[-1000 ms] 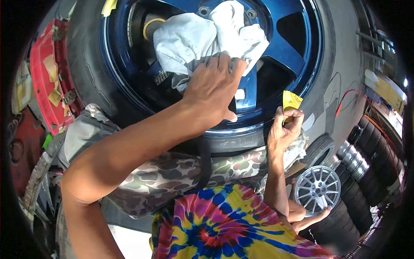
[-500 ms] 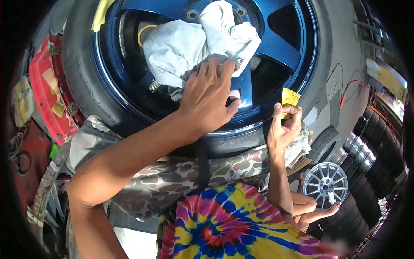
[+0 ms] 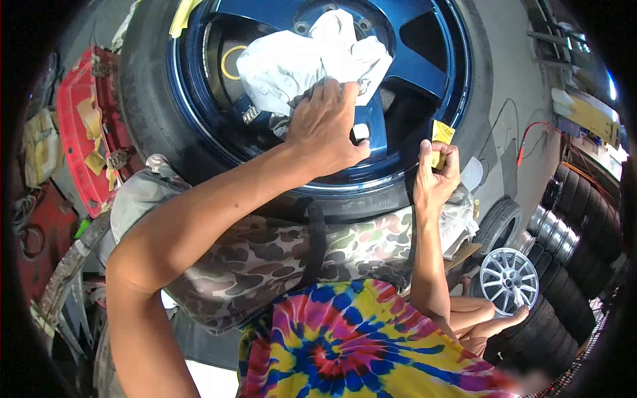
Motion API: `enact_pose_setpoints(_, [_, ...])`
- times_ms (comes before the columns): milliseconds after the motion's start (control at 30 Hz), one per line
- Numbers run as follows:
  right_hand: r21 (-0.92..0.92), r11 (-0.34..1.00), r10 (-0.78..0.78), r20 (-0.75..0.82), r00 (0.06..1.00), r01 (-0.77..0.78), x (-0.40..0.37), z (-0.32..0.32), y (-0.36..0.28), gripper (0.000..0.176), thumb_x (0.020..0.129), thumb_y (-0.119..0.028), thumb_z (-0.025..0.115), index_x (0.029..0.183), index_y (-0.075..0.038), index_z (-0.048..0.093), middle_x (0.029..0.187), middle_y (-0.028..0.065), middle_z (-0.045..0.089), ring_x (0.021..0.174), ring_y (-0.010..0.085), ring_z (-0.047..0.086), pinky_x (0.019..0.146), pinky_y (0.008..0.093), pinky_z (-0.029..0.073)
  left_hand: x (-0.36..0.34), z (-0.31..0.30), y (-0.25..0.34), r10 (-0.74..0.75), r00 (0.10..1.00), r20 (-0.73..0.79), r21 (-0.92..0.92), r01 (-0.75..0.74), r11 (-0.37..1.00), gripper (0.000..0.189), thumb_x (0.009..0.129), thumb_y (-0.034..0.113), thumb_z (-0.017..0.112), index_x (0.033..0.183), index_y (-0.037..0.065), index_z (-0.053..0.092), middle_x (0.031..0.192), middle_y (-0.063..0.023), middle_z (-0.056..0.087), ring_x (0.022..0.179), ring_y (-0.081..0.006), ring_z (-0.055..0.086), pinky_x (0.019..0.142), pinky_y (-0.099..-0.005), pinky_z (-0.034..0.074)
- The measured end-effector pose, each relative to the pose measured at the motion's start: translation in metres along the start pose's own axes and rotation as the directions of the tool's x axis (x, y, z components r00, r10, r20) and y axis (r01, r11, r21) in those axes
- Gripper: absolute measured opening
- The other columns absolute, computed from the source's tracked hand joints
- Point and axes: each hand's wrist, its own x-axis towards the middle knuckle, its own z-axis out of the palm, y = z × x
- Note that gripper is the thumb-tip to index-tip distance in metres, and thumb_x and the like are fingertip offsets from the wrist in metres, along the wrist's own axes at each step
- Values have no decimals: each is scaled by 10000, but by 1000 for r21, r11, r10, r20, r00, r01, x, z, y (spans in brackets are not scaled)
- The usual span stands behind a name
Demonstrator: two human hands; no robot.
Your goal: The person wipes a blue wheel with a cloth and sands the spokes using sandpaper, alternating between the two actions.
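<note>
A blue spoked wheel in a black tyre lies in front of me. Crumpled white cloth covers part of its centre and spokes. My left hand has its fingers bent over the cloth's lower edge, thumb apart, beside a small white patch on a spoke. Near the rim's lower right, my right hand pinches a small yellow printed piece between thumb and fingers. Yellow tape is on the upper left rim, and a yellow ring shows between the spokes.
Camouflage fabric lies against the near side of the tyre. At left is a red car part. Stacked tyres and shiny rims stand at right. A person's hand is at a silver wheel.
The view has shifted slightly, so the wheel's left side and the red part appear farther right. My left hand is still at the cloth, and my right hand still holds the yellow piece.
</note>
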Motion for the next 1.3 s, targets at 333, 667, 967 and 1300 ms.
enact_pose_setpoints(333, [-31, 999, -11, -8, 1000, 11, 6, -1, 0, 177, 967, -141, 801, 1055, -8, 724, 980, 90, 733, 870, 168, 673, 832, 330, 547, 26, -18, -28, 99, 980, 170, -87, -86, 993, 518, 943, 186, 747, 1408, 21, 588, 1245, -243, 661, 1173, -421, 657, 1060, -503, 513])
enact_pose_setpoints(667, [2, 995, -99, -34, 994, 99, 4, 1, -7, 183, 954, -97, 772, 1102, 7, 745, 969, 104, 716, 907, 211, 708, 862, 340, 551, -34, 24, -8, 611, 776, 157, 151, -630, 762, 432, 994, 243, 688, 1378, 44, 689, 1409, -127, 652, 1434, -271, 532, 1254, -439, 382])
enact_pose_setpoints(967, [212, 976, 69, -86, 994, -49, 2, 5, 0, 173, 952, -91, 767, 1099, -4, 734, 1016, 108, 747, 929, 175, 704, 858, 327, 549, -20, 14, -32, 569, 822, 4, 306, -542, 782, 476, 1049, 156, 616, 1495, -4, 573, 1498, -215, 608, 1434, -387, 559, 1230, -513, 421])
enact_pose_setpoints(1300, [224, 972, -60, -47, 997, 70, 0, 0, -16, 131, 949, -50, 762, 1057, 6, 712, 957, 110, 691, 892, 214, 703, 824, 335, 549, -2, -28, -35, 289, 934, 212, 383, -351, 854, 483, 1096, 181, 533, 1566, 69, 552, 1555, -219, 579, 1517, -367, 480, 1305, -503, 310])
